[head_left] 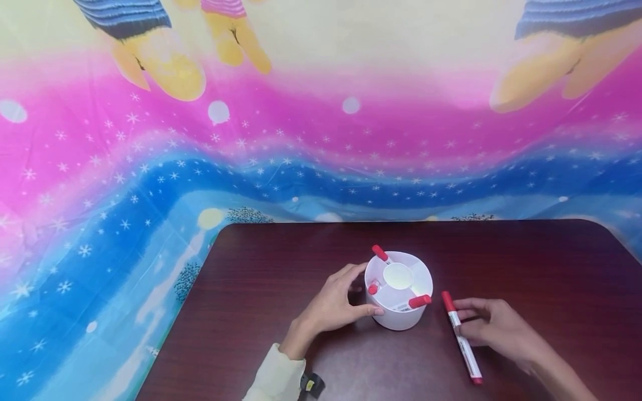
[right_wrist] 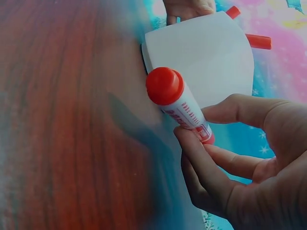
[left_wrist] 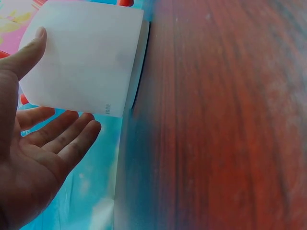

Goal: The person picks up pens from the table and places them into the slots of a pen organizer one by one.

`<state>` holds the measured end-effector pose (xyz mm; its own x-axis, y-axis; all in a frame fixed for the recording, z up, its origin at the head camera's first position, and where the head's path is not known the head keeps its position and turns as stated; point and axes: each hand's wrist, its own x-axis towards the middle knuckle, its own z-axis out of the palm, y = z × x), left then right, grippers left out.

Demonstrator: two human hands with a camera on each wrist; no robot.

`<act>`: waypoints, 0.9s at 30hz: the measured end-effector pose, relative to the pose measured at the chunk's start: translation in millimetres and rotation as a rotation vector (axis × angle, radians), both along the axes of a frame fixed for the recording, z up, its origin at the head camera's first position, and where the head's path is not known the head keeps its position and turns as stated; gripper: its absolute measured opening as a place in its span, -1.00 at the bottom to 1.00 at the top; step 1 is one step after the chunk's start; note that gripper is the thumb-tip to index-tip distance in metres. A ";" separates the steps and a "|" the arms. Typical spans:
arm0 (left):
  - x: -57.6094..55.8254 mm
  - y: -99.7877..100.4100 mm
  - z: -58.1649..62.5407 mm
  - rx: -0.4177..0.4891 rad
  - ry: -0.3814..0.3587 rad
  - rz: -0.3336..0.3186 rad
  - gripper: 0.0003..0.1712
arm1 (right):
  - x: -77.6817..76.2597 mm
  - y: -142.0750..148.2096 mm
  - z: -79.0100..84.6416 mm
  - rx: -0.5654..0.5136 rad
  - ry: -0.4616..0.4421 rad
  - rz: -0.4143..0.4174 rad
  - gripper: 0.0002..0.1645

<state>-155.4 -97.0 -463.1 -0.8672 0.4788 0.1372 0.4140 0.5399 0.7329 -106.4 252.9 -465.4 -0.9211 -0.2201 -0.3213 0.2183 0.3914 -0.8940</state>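
Note:
A round white pen holder (head_left: 398, 319) with a circular middle compartment stands upright on the table. Three red-capped markers lean in it, one marker cap (head_left: 420, 301) jutting past the right rim. My left hand (head_left: 333, 301) spans the holder's left side, thumb lying against its front and the other fingers fairly straight along the side, as the left wrist view (left_wrist: 43, 148) also shows. To the right of the holder, my right hand (head_left: 496, 328) pinches a white marker (head_left: 462, 342) between thumb and fingers. Its red cap points away from me and its red end toward me.
The dark wood-grain table (head_left: 261, 278) has a rounded far edge. Behind it hangs a colourful printed cloth (head_left: 321, 128). A small black item (head_left: 312, 384) shows beside the left sleeve (head_left: 278, 373).

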 end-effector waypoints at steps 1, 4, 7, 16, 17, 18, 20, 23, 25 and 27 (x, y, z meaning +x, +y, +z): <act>0.0 0.0 0.0 0.000 0.000 0.000 0.07 | -0.6 -0.1 1.0 -0.005 -0.001 0.000 -0.22; 0.2 0.1 0.4 0.003 -0.007 0.001 0.08 | -3.1 -1.1 4.7 0.008 -0.006 -0.016 -0.22; 0.4 -0.1 0.8 0.006 -0.015 0.002 0.08 | -5.9 -1.8 8.7 0.024 -0.010 -0.032 -0.22; 0.4 -0.2 2.1 0.012 -0.014 0.000 0.08 | -10.7 1.9 23.3 0.019 0.042 -0.022 -0.18; 0.4 -0.1 2.1 0.011 -0.014 0.001 0.08 | -11.7 2.4 25.1 0.020 0.047 -0.022 -0.18; 0.5 -0.1 2.1 0.010 -0.015 0.002 0.08 | -12.5 2.6 26.7 0.023 0.050 -0.024 -0.17; 0.9 0.1 1.9 0.005 -0.017 0.006 0.08 | -13.9 2.5 30.0 0.028 0.051 -0.034 -0.15; 1.8 0.2 1.5 -0.001 -0.024 0.009 0.08 | -15.4 2.0 34.6 0.032 0.064 -0.036 -0.12; 2.3 0.2 1.5 -0.004 -0.029 0.011 0.08 | -15.5 0.5 37.4 0.026 0.074 -0.037 -0.11; 2.4 0.2 1.8 -0.004 -0.031 0.011 0.08 | -15.7 -1.3 39.9 0.019 0.097 -0.031 -0.12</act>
<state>-153.0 -96.8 -461.4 -0.8760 0.4700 0.1079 0.3851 0.5470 0.7433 -122.1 251.6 -425.5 -0.9543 -0.1859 -0.2342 0.1434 0.4030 -0.9039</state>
